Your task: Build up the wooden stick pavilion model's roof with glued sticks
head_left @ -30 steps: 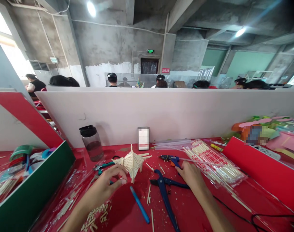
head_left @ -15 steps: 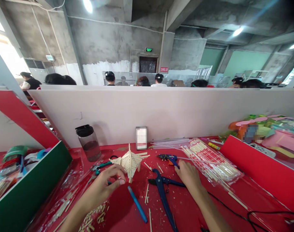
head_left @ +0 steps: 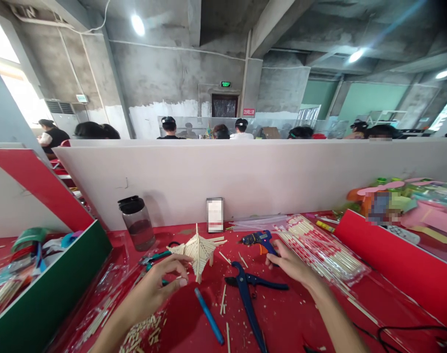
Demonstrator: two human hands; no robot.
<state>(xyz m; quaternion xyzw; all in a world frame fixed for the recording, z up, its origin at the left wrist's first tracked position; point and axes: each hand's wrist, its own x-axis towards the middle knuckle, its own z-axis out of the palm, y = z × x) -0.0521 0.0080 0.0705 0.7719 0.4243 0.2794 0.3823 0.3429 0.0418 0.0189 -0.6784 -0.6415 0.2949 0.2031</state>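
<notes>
My left hand (head_left: 164, 277) is beside a star-shaped model of pale wooden sticks (head_left: 198, 252). Its fingers are curved and apart from the thumb, with the fingertips at the model's left side; whether they touch it I cannot tell. My right hand (head_left: 291, 264) has its fingers round the handle of a blue hot glue gun (head_left: 258, 239), whose nozzle points left toward the model. Just below the gun lies a dark blue pipe cutter (head_left: 245, 289) with its handles spread. A blue pen (head_left: 209, 316) lies in front of the model.
Bundled sticks in plastic (head_left: 326, 250) lie at the right, by a red divider (head_left: 396, 264). A water bottle (head_left: 137, 225) and a phone (head_left: 215, 215) stand at the back. Cut stick pieces (head_left: 144, 333) are heaped front left. A green divider (head_left: 54, 284) borders the left side.
My right hand has turned and shifted slightly right, its fingers now showing round the glue gun's handle. The gun has tilted a little. My left hand has barely moved; the camera view has tipped slightly upward.
</notes>
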